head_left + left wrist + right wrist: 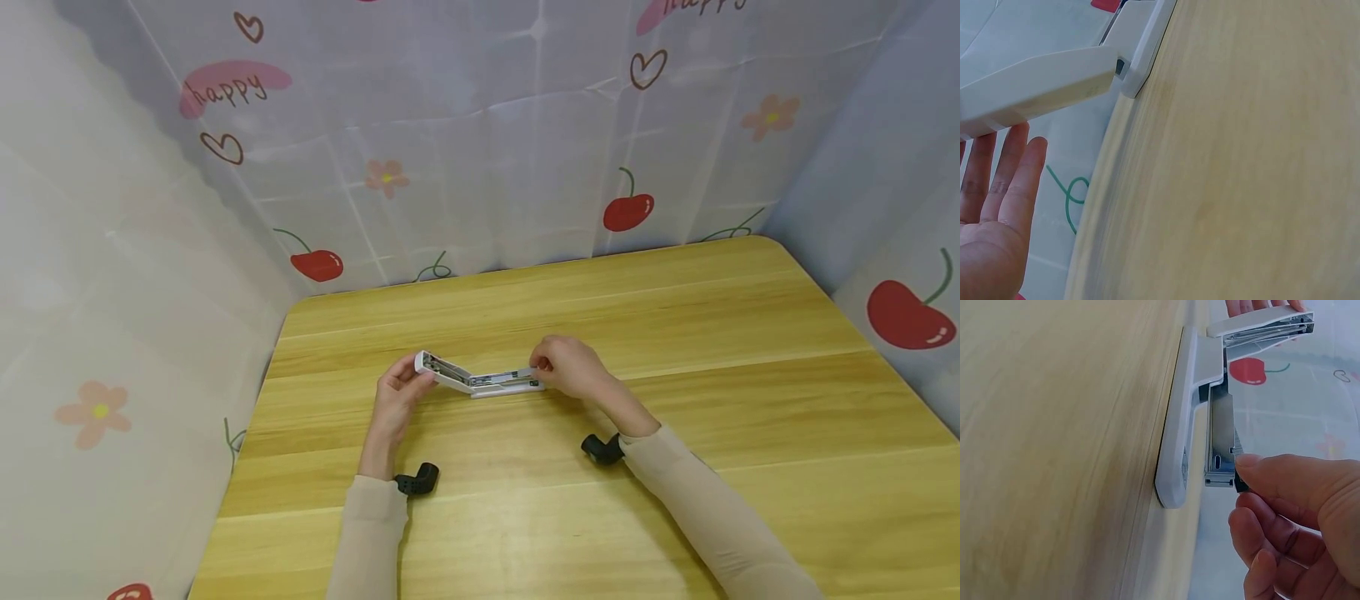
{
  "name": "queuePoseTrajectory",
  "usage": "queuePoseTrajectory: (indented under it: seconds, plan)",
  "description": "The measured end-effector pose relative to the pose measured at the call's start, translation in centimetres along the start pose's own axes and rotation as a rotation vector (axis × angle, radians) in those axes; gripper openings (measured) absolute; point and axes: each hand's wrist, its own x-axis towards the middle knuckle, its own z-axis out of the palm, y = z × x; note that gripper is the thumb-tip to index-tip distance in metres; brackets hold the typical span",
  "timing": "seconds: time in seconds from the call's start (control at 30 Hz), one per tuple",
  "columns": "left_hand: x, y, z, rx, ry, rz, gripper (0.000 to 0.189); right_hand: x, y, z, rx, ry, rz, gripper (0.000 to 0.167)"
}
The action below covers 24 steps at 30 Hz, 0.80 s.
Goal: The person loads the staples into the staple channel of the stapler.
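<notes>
A white stapler (508,389) rests on the wooden table, its top cover (450,372) swung far back from the metal staple magazine (1221,431). My left hand (396,398) holds the cover's raised end between thumb and fingers; in the left wrist view its fingers (1019,181) reach under the cover. At the other end, my right hand (572,367) pinches a thin strip of staples (1237,442) between thumb and forefinger. The ridged strip lies along the open side of the magazine, its dark end (1241,483) at the fingertips. The magazine stands a little above the stapler's base (1175,456).
The wooden table (525,500) reaches back to a printed curtain (480,167) with cherries, hearts and flowers. More curtain hangs at both sides. Black wrist cameras (420,481) are strapped at the sleeve cuffs.
</notes>
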Motion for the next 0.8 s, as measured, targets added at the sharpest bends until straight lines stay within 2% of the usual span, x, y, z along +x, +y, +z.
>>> queuePoseTrajectory:
  seconds: [0.23, 0.8]
  plan:
    - [0.0, 0.1, 0.1, -0.017, 0.007, -0.018, 0.03, 0.0, -0.2, 0.2, -0.003, 0.005, -0.014, 0.01]
    - [0.0, 0.0, 0.1, -0.017, 0.018, -0.025, 0.031, -0.3, -0.5, 1.4, 0.086, 0.1, -0.028, 0.013]
